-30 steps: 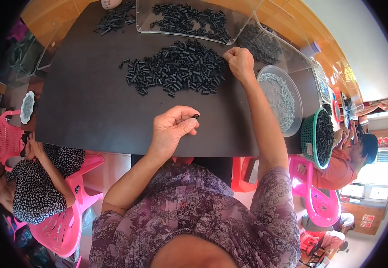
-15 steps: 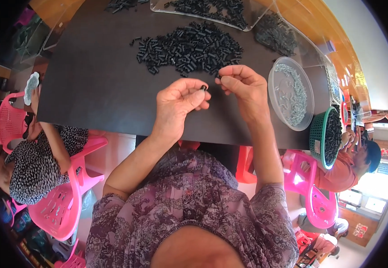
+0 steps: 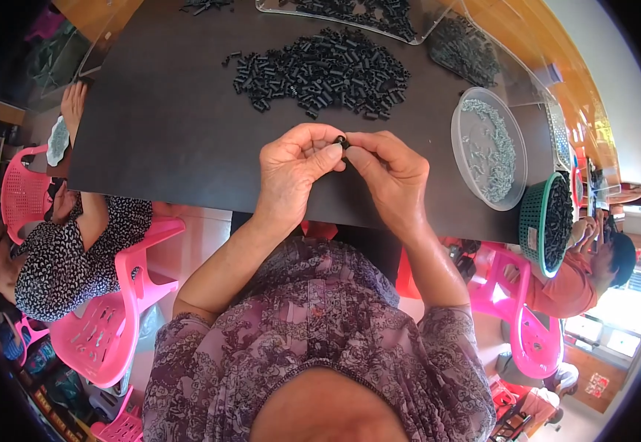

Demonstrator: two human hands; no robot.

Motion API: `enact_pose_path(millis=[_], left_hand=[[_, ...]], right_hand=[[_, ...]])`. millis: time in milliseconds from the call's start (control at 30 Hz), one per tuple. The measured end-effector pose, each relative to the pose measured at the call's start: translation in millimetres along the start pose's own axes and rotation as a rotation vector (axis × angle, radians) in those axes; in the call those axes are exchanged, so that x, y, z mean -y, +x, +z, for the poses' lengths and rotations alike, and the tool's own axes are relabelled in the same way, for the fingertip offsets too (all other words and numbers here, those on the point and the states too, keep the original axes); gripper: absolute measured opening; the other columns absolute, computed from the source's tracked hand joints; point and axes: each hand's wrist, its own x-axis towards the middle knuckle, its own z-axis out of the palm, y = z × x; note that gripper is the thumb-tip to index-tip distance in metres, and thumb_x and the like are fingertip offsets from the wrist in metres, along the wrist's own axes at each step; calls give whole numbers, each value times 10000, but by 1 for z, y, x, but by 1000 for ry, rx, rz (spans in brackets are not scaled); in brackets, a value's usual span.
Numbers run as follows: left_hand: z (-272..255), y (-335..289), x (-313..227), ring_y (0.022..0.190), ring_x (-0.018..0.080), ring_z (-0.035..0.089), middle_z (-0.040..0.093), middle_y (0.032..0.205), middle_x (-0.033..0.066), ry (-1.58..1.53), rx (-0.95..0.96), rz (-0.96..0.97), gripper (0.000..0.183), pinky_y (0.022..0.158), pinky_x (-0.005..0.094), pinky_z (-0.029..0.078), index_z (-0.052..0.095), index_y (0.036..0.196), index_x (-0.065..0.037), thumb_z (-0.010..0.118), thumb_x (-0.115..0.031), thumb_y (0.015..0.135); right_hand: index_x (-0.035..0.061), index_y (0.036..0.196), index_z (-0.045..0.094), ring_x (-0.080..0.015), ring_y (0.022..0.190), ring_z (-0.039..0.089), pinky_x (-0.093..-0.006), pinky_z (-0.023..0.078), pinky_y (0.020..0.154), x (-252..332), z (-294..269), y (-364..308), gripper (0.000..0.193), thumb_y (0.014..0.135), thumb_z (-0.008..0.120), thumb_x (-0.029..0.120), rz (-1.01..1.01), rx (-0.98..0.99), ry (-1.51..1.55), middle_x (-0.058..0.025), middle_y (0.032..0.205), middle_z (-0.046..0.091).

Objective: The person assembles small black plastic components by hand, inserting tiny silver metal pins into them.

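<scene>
Over the dark table [image 3: 180,125], my two hands meet fingertip to fingertip. Between thumb and fingers, my left hand [image 3: 294,162] pinches a small black plastic part [image 3: 341,141]. My right hand [image 3: 390,166] is closed against the same spot, its thumb and forefinger pressed at the part; whether it grips a second piece is hidden by the fingers. Just beyond my hands lies a heap of small black cylindrical parts [image 3: 328,74]. To the right of my right hand stands a round clear tub [image 3: 459,158] holding small silvery screws [image 3: 499,158].
A green basket [image 3: 532,221] full of black parts sits at the table's right edge. Clear trays [image 3: 416,38] with more parts stand at the far side. Co-workers sit left and right, one with a hand [image 3: 73,107] on the table's left edge. Pink chairs [image 3: 103,342] stand around.
My right hand has come left from beside the heap to join my left hand at the black part. The co-worker's hand on the left has come onto the table edge.
</scene>
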Motion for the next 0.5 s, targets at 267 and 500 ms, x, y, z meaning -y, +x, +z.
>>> enact_pose_path(millis=[267,500], left_hand=[[-1,-4,-4,739,121,622,646,862,73,-3,-14,-16,178,689,224,512,603,1020,50,612,-5,850],[0,-7,-12,724,131,628,656,852,89,74,-14,-65,185,673,228,505,612,1019,39,624,-33,849]], right_hand=[[5,1035,635,-216,707,583,-292,467,616,0,6,-4,264,777,636,-50,-456,-75,-488,-118,815,618],[-25,959,654,-90,796,575,-223,464,693,5,0,-10,147,816,624,-8,2,-118,-150,-32,861,638]])
